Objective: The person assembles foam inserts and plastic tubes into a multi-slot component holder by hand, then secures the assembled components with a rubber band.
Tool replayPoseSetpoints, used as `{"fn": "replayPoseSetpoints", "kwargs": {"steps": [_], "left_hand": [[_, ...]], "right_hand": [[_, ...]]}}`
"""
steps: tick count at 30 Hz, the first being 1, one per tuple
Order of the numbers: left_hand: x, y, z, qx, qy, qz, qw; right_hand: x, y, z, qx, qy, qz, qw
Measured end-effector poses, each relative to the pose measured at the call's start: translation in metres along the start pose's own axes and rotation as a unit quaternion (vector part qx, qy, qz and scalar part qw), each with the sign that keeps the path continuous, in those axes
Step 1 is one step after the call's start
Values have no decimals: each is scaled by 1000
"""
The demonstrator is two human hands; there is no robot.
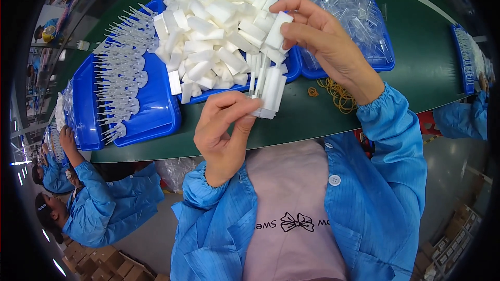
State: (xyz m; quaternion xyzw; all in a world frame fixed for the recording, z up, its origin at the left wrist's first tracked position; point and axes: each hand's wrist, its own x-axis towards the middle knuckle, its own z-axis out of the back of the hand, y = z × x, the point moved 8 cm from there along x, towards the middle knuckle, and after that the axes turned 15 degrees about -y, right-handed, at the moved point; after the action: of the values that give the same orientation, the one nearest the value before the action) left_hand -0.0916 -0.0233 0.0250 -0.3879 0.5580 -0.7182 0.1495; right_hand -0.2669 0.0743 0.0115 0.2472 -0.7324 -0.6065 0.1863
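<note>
Pinched between the thumb and curled fingers of the left hand [225,132] is a small stack of white foam blocks [270,93], held upright by its lower end just above the green table's [416,47] near edge. Thin clear tubes [255,75] stand among the blocks, rising from the same pinch. The blocks look soft, matte and rectangular, pressed side by side with their long faces touching, the lower ends roughly level.

Directly above that grip, the right hand [323,36] closes its thumb and fingertips on one more white foam block [276,30], tilted, its lower end meeting the top of the stack.

Just behind both hands sits a blue tray [294,67] heaped with loose foam blocks of the same kind, lying at all angles. Right of it and farther back, a second blue tray [385,60] holds a mass of clear plastic tubes. Left of the grip, a third blue tray [156,114] carries rows of clear plastic pieces with round ends. Near the right wrist, yellow rubber bands [338,96] lie on the table.

Below and to the left, other people in blue smocks [112,203] sit along the table.
</note>
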Motion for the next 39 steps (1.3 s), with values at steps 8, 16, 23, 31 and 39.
{"fn": "replayPoseSetpoints", "kwargs": {"steps": [8,16,23,31,39], "left_hand": [[2,-4,-2,-29,12,-10,999],[5,-1,0,-15,35,-4,999],[5,-7,-2,26,52,-50,997],[7,-7,0,-27,30,-58,997],[-1,14,2,-74,-7,104,992]], "right_hand": [[-4,-12,-7,114,19,-66,991],[-7,-6,-5,18,71,-40,996],[-12,6,-6,-34,77,-25,996],[-31,7,-18,-29,99,-75,992],[-49,-1,-29,-39,114,-58,991]]}}
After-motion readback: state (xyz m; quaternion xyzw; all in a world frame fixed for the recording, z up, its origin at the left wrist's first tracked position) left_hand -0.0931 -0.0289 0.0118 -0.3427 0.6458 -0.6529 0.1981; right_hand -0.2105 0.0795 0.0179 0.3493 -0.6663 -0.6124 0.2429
